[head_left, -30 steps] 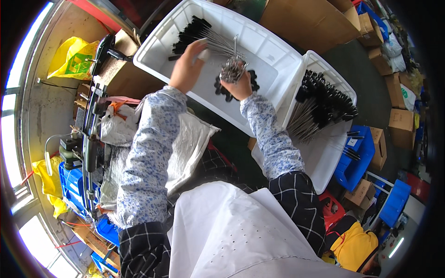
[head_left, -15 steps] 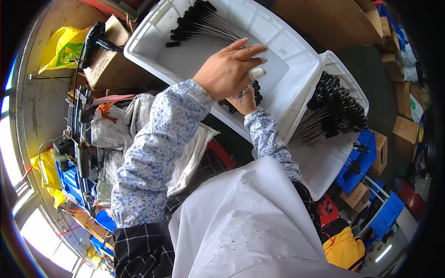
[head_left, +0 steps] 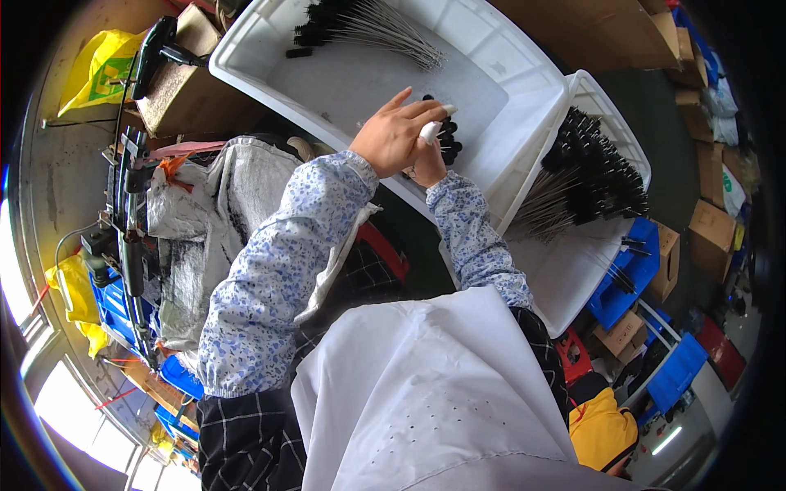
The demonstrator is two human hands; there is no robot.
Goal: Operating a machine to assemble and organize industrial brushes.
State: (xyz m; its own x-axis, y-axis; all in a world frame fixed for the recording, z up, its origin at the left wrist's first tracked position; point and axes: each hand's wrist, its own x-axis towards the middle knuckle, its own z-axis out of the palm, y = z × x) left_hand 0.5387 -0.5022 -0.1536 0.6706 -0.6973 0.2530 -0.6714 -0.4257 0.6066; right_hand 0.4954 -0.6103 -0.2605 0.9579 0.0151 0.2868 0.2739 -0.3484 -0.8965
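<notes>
1. Right hand (head_left: 427,166): clamping black brush bundle (head_left: 449,141) above white bin (head_left: 483,92), near its closest rim.
2. Left hand (head_left: 386,139): overlapping right hand; grip indeterminable.
3. Right wall (head_left: 524,123): standing apart from hands, leaving moving room.

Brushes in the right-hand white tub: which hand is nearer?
Right. The right hand is left of those brushes, over the other tub; the left hand is farther left, partly covering the right hand.
</notes>
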